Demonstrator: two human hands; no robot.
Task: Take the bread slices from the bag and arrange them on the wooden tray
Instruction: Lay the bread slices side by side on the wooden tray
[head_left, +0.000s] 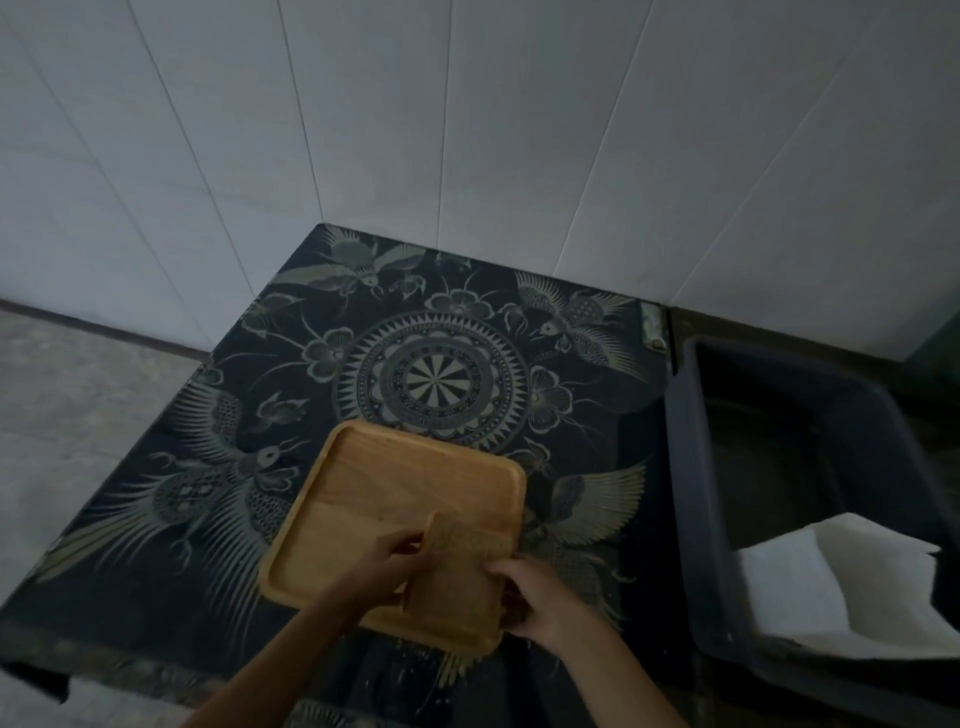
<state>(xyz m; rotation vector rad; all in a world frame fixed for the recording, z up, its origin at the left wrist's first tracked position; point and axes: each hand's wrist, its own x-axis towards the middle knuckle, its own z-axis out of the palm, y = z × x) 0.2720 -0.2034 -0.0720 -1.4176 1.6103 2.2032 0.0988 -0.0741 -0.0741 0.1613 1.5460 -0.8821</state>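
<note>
A square wooden tray (395, 483) lies on the dark patterned cloth, turned at a slight angle. Over its near right corner I hold a brown bread slice (462, 558), tilted up on edge. My left hand (384, 566) grips the slice's left side. My right hand (540, 597) holds its right side, at the tray's right rim. The rest of the tray surface is bare wood. A white bag (836, 587) lies inside the dark tub on the right.
A dark plastic tub (696, 467) stands right of the table. The black cloth with bird and mandala patterns (431, 384) covers the table, which sits in a corner of white tiled walls (467, 130). Grey floor (72, 405) lies to the left.
</note>
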